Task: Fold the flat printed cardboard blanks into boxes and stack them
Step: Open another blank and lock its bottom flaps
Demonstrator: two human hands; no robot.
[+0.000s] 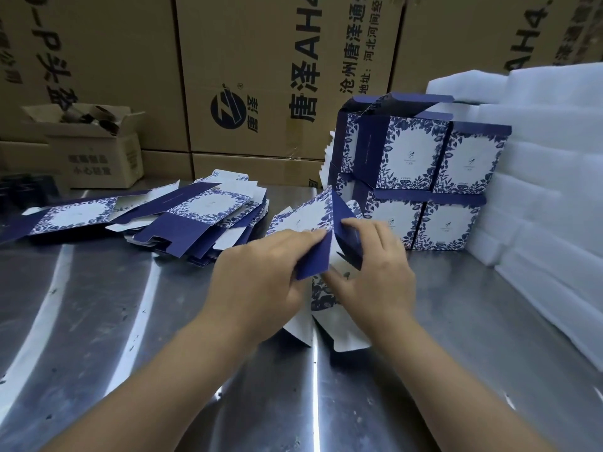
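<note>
Gripping the half-folded blank (301,220) with both hands, you have it raised between them, its blue-and-white floral face tilted away from you. Your left hand (257,275) pinches a dark blue flap (315,259), with the fingers curled over its upper edge. Your right hand (375,269) curls its fingers over the blue side panel next to that flap, and its thumb presses on the printed card below. The blank's white lower flaps hang down between your wrists toward the table (130,321). Whether they touch the steel cannot be told.

Just beyond your right hand stand the folded boxes (424,177), stacked two over two toward you, with more tucked behind on their left. Their blue top flaps stand open. To the right of your right hand, against the stack, sit thick white sheets of foam (538,164), piled higher than the boxes.

Beyond your left hand and off to its left lies the pile (195,216) of flat blanks, fanned out loosely on the table, with one blank spread further left.

Far behind everything rises a wall of big brown cartons (261,76) with printed lettering. A small carton (98,151) sits open well beyond your left hand, and its dark contents are too unclear to name.
</note>
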